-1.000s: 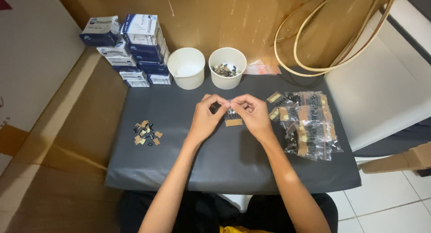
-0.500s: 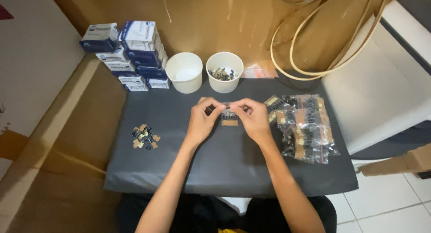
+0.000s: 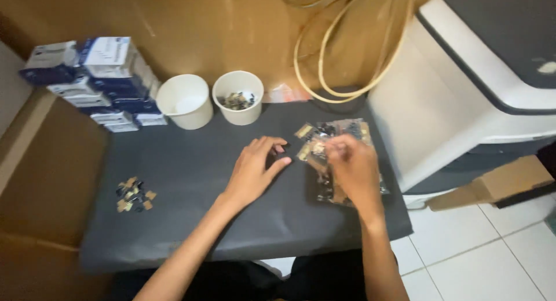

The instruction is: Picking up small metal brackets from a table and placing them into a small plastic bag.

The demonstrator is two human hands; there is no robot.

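Both hands have parted: the right hand (image 3: 353, 162) now reaches into the pile of bagged clips (image 3: 339, 156), fingers curled, perhaps pinching one, while the left hand (image 3: 255, 170) rests loosely open on the dark mat (image 3: 231, 231).

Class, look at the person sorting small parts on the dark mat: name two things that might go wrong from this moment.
1. The clear bag of parts under the right hand lies close to the mat's right edge; pieces might slide to the floor.
2. The left hand rests near a small dark part, which a sweep of the wrist might knock away.
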